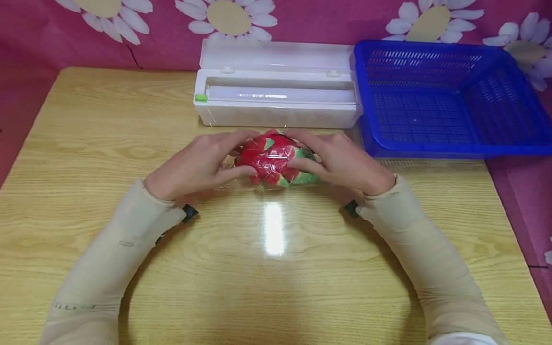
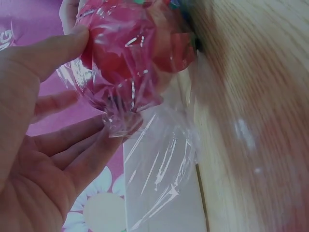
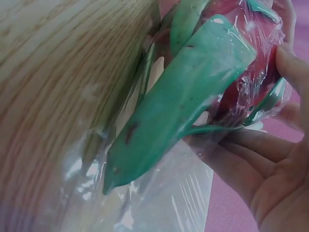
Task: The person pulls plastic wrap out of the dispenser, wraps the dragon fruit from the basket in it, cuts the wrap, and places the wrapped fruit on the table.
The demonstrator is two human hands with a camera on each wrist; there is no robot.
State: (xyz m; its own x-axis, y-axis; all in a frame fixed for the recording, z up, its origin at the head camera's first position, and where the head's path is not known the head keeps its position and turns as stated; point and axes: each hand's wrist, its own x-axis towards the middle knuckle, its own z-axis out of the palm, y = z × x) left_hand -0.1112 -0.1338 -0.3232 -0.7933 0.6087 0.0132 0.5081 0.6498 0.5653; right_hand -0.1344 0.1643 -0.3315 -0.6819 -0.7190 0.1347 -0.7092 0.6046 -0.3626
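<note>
The left hand (image 1: pixel 196 165) and the right hand (image 1: pixel 340 160) both hold a dragon fruit (image 1: pixel 276 158), one on each side of it, fingers curled around it. The fruit sits low on the tabletop (image 1: pixel 129 120), right between the two hands and just in front of the fingertips. Clear wrap (image 2: pixel 159 164) is already around it, so this looks like the wrapping step — the hands seem to be pressing the thin film snug against the fruit.

The next move, I think, needs gentle fingers. The loose ends of the film have to be smoothed down and stuck flat, and the fruit may need a little turn so the film closes underneath.

Past the fingertips is a white wrap box (image 1: pixel 276 103) with its lid up, and beside it, beyond the right hand, a blue basket (image 1: pixel 448 100).

The head view shows both hands and the whole tabletop, but the film is hard to see there. The left wrist view shows a loose flap of film hanging off the fruit by the fingers (image 2: pixel 82 159) — the head view hides that. The right wrist view shows a big green leaf tip (image 3: pixel 178 111) of the fruit under the film, close to the tabletop.
</note>
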